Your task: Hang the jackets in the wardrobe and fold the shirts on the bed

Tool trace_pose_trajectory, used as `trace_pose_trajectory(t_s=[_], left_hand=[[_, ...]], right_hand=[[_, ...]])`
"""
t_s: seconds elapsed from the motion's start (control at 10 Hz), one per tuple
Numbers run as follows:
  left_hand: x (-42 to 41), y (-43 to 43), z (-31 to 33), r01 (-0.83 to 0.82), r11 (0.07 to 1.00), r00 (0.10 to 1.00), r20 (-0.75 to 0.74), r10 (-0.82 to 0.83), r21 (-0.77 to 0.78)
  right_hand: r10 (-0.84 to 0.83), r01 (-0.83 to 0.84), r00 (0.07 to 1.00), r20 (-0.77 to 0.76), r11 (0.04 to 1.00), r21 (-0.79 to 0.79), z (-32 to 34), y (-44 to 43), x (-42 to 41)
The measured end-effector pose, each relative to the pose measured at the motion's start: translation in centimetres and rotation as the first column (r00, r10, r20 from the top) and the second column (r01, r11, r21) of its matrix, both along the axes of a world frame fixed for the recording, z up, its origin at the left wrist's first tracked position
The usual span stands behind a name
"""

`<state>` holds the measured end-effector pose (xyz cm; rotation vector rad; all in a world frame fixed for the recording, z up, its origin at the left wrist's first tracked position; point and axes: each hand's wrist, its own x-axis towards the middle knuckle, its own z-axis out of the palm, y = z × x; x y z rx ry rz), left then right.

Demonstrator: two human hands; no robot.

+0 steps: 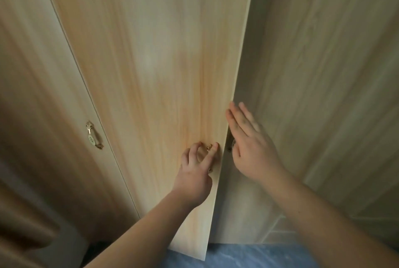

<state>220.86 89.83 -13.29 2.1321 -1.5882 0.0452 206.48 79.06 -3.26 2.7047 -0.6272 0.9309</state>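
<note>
Wardrobe (313,30) close ahead, pale wood grain, filling nearly the whole view. Middle door (151,62) ajar, its free edge standing out in front of the right door (334,116). Nothing of the inside to see: hidden behind the doors. Grips the brass handle (209,147) near that free edge with the left hand (194,172), fingers curled round it, the metal showing between them. Holds the right hand (252,144) flat and open just beside the door's edge, fingers (239,116) straight and together, pointing up, gripping nothing; touching the edge or not, cannot tell. Left door (32,73) shut, with a second handle (94,136) near its right edge. Below the doors, blue floor (248,257) along the bottom edge.
</note>
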Motion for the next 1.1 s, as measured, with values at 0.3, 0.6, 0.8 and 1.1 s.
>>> trace_pose_trajectory(t_s=[0.3, 0.6, 0.8, 1.1], left_hand=[[0.1, -6.6, -1.1, -0.176, 0.982, 0.984, -0.015, 0.176, -0.062], [0.8, -8.6, -0.9, -0.216, 0.976, 0.976, -0.006, 0.216, -0.017], [0.8, -8.3, 0.7, -0.168, 0.979, 0.986, 0.005, 0.168, 0.117], [-1.9, 2.0, 4.9, 0.034, 0.930, 0.999, -0.030, -0.025, 0.366]], right_hand=[[-0.025, 0.003, 0.995, -0.098, 0.977, -0.214, -1.2, -9.6, 2.2], [-0.040, 0.026, 0.996, -0.082, 0.985, -0.171, -1.7, -10.9, 4.0], [-0.184, 0.158, 0.971, -0.151, 0.973, -0.171, -1.5, -9.9, 4.3], [-0.252, 0.338, 0.911, -0.327, 0.910, 0.240, -0.7, -2.1, -0.9]])
